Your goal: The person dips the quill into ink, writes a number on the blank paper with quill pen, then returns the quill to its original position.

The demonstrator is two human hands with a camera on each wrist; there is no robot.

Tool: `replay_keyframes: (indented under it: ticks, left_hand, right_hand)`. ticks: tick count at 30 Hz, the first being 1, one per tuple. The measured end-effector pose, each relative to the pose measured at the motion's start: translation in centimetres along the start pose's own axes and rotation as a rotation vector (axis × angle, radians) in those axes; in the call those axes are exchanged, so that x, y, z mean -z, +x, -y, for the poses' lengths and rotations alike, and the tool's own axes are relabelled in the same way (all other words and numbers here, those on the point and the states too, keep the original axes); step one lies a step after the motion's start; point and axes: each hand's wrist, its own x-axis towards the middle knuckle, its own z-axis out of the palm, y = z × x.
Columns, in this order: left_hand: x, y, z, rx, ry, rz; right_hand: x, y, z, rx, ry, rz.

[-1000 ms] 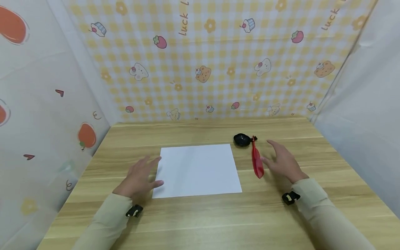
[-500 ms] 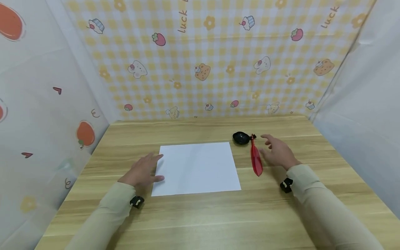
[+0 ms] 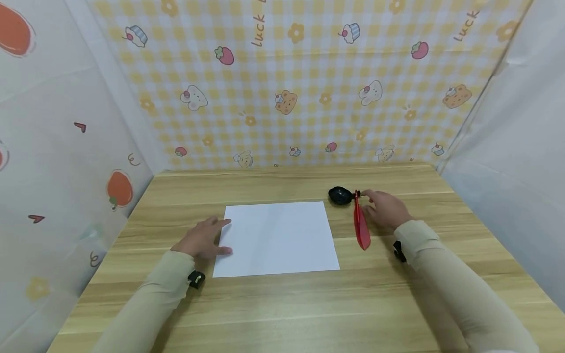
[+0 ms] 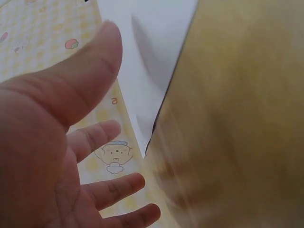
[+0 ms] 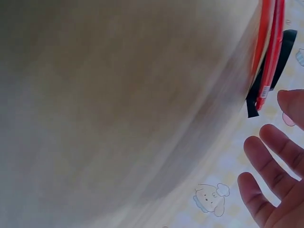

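A beige cloth sleeve (image 3: 152, 290) ends at the left hand (image 3: 202, 239), a matching beige sleeve (image 3: 446, 272) at the right hand (image 3: 386, 208). A black boxy device (image 3: 196, 279) sits beside each.

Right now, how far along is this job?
Looks done: white sheet laid on the wooden table. In hand: nothing; the right hand is beside the red leaf-shaped object and black rounded object, the left hand at the sheet's left edge. Remaining: likely pickup; both lie ungripped.

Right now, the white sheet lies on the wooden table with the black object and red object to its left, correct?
No: the head view shows the black object and red object to the right of the white sheet, which does lie on the wooden table.
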Motion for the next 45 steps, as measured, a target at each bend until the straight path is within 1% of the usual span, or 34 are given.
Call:
replay_keyframes:
  ticks: [8,15,18,22,29,33,39,45]
  left_hand:
    - [0.3,0.0,-0.2,0.031,0.044,0.068]
    - [0.3,0.2,0.2,0.054,0.058,0.120]
    - [0.4,0.4,0.3,0.064,0.056,0.136]
    - [0.4,0.5,0.4,0.083,0.056,0.151]
    - [1.0,0.6,0.5,0.092,0.052,0.151]
    - [1.0,0.7,0.7,0.098,0.032,0.152]
    - [0.8,0.9,1.0,0.105,0.023,0.149]
    - [0.8,0.9,0.9,0.082,0.021,0.149]
  right_hand:
    - [-0.8,1.4,-0.9,0.095,-0.094,0.003]
    - [-1.0,1.9,-1.1,0.147,-0.071,0.041]
    - [-1.0,2.1,-0.8,0.151,-0.082,0.055]
    - [-1.0,2.2,-0.5,0.132,-0.082,0.087]
    - [-1.1,2.3,-0.3,0.113,-0.099,0.122]
    - [-1.2,2.5,-0.2,0.109,-0.104,0.127]
    - [-1.2,2.5,-0.2,0.143,-0.089,0.130]
    - [-1.4,2.6,-0.7,0.164,-0.090,0.112]
